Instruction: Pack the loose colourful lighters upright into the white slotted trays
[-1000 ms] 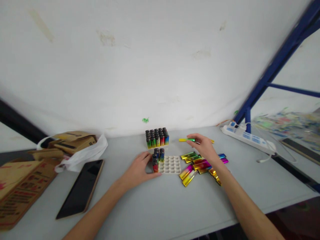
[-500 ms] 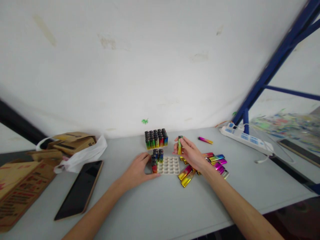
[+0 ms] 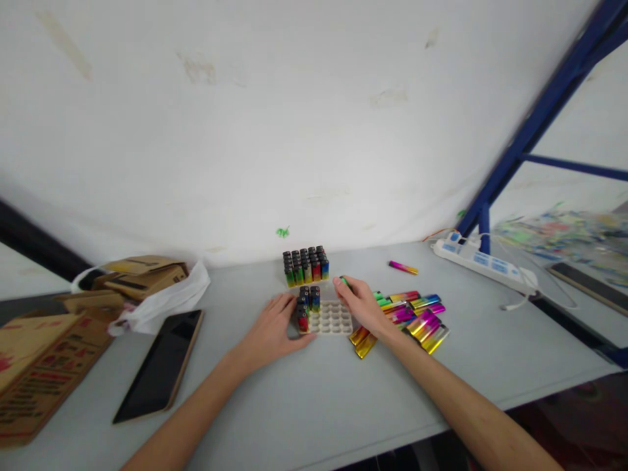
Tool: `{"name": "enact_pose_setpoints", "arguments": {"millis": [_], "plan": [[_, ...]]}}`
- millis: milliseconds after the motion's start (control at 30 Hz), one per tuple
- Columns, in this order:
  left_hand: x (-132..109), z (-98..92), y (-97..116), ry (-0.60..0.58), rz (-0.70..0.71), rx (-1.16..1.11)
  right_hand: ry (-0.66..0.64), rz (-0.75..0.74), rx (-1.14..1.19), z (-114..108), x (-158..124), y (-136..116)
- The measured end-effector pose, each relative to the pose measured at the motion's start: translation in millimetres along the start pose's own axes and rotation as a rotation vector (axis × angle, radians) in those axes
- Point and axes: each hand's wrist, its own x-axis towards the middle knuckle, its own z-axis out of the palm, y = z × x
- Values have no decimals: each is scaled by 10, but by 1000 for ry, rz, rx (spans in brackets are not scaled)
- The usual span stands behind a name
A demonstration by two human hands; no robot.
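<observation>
- Two cardboard boxes [image 3: 52,376], far left, one behind the other; printed, the rear one with flaps raised.
- One white plastic bag [image 3: 159,306], crumpled against the rear box.
- One black-screened tablet [image 3: 159,366], flat on the tabletop [image 3: 275,405].
- One left hand [image 3: 267,330], mine: fingers spread, thumb well apart from them at the tray's near edge, the others beside the standing lighters. Steadying, I judge; how hard they press, I cannot tell.
- A few upright lighters [image 3: 303,319], dark tops up, in the left end of the tray.
- One full-looking block of lighters [image 3: 307,269], upright, behind the tray, near the wall.
- One pale tray [image 3: 337,318], many round sockets, most of them unfilled.
- One green lighter [image 3: 346,282], mostly hidden in my grip, above the tray's far right corner.
- One right hand [image 3: 363,302], mine: fingers closed together on that lighter. Step in hand, by my reading: filling the tray. The next move calls for bringing the lighter upright over a free socket beside the filled ones.
- One pink-and-yellow lighter [image 3: 403,267], lying alone.
- One loose pile of metallic lighters [image 3: 424,320], overlapping, right of the tray.
- One power strip [image 3: 485,263], white, far right.
</observation>
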Motion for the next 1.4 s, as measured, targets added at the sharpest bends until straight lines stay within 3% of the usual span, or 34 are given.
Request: {"name": "enact_pose_setpoints", "arguments": {"millis": [433, 633, 1067, 1400], "plan": [[-25, 66, 313, -23, -78, 312, 28, -44, -99, -6, 3, -37], [-9, 54, 408, -34, -157, 325, 19, -41, -117, -9, 12, -13], [12, -17, -7, -36, -14, 6, 36, 53, -183, 37, -36, -56], [18, 2, -44, 18, 19, -54, 63, 20, -248, 55, -32, -84]]}}
